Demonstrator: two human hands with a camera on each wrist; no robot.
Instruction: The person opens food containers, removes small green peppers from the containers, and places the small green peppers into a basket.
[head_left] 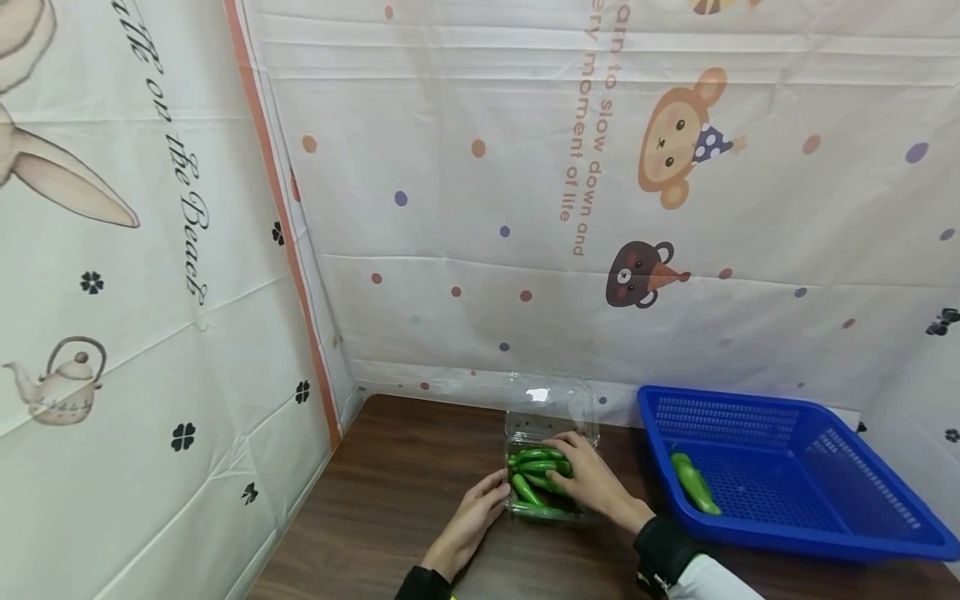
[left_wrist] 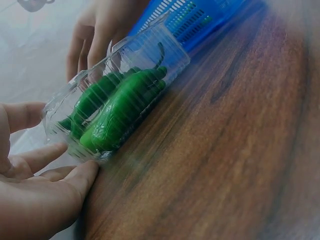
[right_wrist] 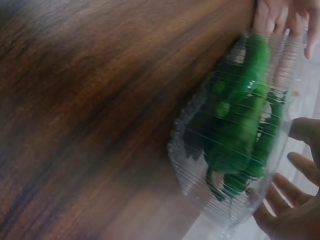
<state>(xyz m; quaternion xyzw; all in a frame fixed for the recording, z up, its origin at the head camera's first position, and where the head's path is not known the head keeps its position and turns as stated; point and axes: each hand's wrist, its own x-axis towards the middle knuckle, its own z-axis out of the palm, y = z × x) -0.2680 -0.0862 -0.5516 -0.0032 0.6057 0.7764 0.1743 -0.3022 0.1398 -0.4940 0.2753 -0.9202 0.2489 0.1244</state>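
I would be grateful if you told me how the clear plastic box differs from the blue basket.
The clear plastic box is see-through with ribbed walls and a lid tipped open at the back; the blue basket is opaque, perforated and lidless. The box is smaller and holds several green peppers; the basket is larger and holds one pepper. The left hand and right hand touch the box, not the basket. Both rest on the wooden table.

My right hand sits at the lower right edge of the clear plastic box, fingers straight and spread, fingertips at its wall. Green peppers lie packed inside. My left hand touches the box's far end. The box rests on the wooden table.
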